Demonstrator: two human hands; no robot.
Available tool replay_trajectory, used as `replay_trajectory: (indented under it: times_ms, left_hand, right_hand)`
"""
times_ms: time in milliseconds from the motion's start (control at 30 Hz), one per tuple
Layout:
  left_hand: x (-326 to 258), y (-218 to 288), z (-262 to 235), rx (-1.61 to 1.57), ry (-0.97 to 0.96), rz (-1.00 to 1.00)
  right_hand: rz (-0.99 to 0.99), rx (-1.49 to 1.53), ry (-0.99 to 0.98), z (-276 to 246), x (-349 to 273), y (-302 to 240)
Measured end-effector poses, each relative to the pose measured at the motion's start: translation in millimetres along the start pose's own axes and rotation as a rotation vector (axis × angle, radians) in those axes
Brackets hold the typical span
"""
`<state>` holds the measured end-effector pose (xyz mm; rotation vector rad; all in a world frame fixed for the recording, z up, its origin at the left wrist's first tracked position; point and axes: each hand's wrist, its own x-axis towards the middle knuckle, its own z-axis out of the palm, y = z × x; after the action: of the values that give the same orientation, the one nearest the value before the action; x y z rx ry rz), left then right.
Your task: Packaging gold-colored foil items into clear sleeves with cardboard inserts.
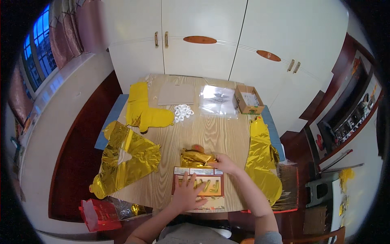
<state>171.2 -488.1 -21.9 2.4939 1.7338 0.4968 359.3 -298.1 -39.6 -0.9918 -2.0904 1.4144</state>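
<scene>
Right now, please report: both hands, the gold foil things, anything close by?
Left hand flat on printed red packaging card. Right hand touching folded gold foil balloon bundle. Unfolded gold foil balloons on both sides.

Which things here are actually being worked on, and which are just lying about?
In hand: left hand flat on the printed package; right hand at the folded gold foil bundle.

Lying about: gold foil balloons, cardboard box, clear plastic bag, white rings, red bag.

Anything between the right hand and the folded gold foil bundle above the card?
Nothing visible. The right hand already touches the folded gold foil bundle at its right edge; the left hand lies flat on the printed card below it.
</scene>
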Motion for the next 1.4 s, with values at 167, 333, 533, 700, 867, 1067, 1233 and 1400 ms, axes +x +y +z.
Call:
replay_trajectory:
  times_ms: [167, 333, 533, 700, 867, 1067, 1233, 1400]
  left_hand:
    - [-3, 0, -1, 0.008, -0.053, -0.031]
    - [-3, -4, 10, -0.002, -0.227, -0.066]
    - [-3, -6, 16, 0.024, -0.137, -0.074]
    - [0, -2, 5, 0.049, -0.239, -0.100]
    - [-7, -14, -4, -0.028, -0.281, -0.019]
    - [1, -53, -82, -0.281, -0.278, -0.347]
    - [46, -73, -28, -0.156, 0.083, -0.049]
    - [63, -52, 2, -0.140, -0.305, 0.035]
  right_hand:
    - [-0.129, -0.123, -0.079, 3, -24, -38]
    - [-0.595, -0.371, -0.107, 8, -36, -15]
    - [-0.686, -0.696, -0.086, 16, -45, -13]
    - [-0.731, -0.814, -0.027, 16, -50, -10]
    - [-0.705, -0.844, 0.024, 19, -54, -6]
    - [-0.663, -0.854, 0.028, 16, -58, -9]
    - [-0.697, -0.821, 0.038, 21, -53, -8]
    - [-0.711, -0.852, 0.033, 20, -55, -11]
